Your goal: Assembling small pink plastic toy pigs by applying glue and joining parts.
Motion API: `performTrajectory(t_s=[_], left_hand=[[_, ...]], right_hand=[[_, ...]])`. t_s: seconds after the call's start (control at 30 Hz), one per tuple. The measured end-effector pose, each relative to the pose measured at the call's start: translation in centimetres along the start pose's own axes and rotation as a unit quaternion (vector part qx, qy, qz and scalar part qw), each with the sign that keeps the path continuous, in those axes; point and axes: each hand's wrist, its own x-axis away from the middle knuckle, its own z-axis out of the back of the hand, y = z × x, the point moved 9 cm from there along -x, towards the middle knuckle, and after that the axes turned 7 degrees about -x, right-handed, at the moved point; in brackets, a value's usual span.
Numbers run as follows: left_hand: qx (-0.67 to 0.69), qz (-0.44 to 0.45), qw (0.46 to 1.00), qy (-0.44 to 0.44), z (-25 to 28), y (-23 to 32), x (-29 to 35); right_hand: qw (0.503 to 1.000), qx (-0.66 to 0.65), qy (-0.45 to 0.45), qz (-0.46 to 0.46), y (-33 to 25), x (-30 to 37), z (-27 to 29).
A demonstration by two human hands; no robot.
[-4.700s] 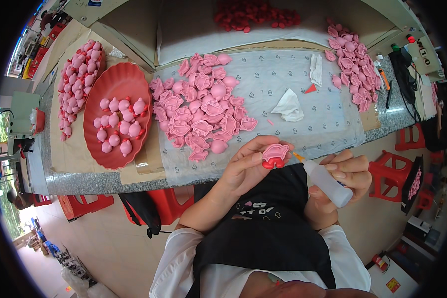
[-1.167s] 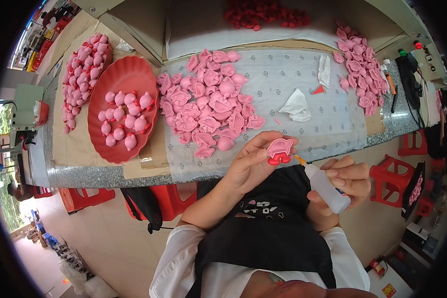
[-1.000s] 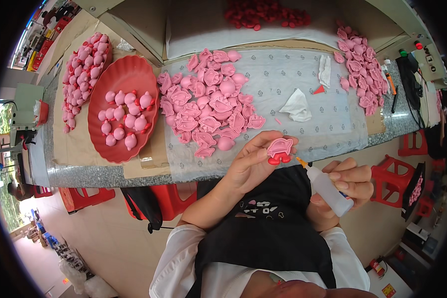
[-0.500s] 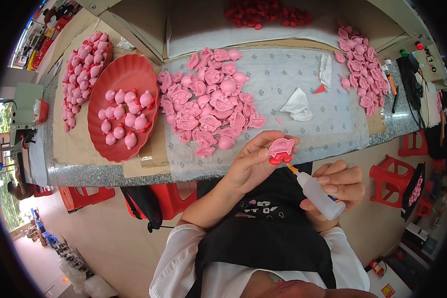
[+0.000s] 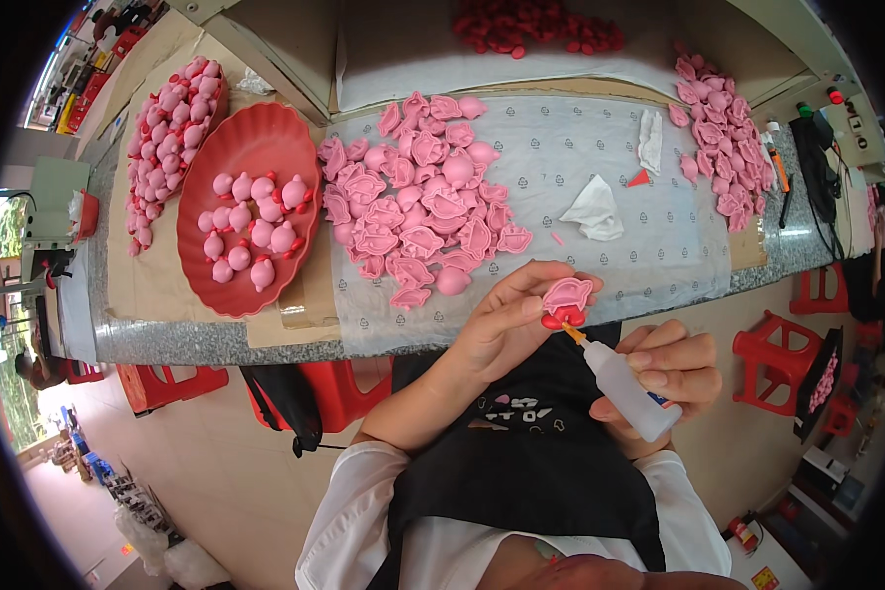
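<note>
My left hand [image 5: 511, 320] pinches a small pink hollow plastic half-shell [image 5: 566, 294] with a red part [image 5: 562, 319] at its lower edge. Wrapped in my right hand [image 5: 671, 369] is a translucent white squeeze bottle [image 5: 624, 388] with a thin orange nozzle [image 5: 573, 334]. The nozzle tip meets the red part, or comes very close to it. Left of my hands lies a heap of similar pink half-shells [image 5: 423, 202] on the white sheet [image 5: 531, 177].
A scalloped red tray [image 5: 246, 143] holds several pink-and-red pieces; more fill another pile [image 5: 172, 128] behind it. Pink shells [image 5: 723, 138] lie at right, red parts [image 5: 531, 28] inside the shelf. Crumpled tissue [image 5: 593, 208] and a red cone tip [image 5: 640, 178] rest on the sheet.
My left hand has shifted slightly right with the pink shell. The bottle has tilted a little, its nozzle staying at the red part. The view has moved slightly.
</note>
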Motion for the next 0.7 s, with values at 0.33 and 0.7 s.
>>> performTrajectory(t_s=[0.33,0.7], left_hand=[[0.003,-0.001,1.0,-0.001,0.19,-0.03,0.1],[0.002,0.0,1.0,-0.006,-0.19,-0.11,-0.09]], right_hand=[[0.999,-0.026,-0.032,-0.017,0.25,-0.01,-0.34],[0.998,0.045,-0.026,0.03,0.12,-0.53,-0.69]])
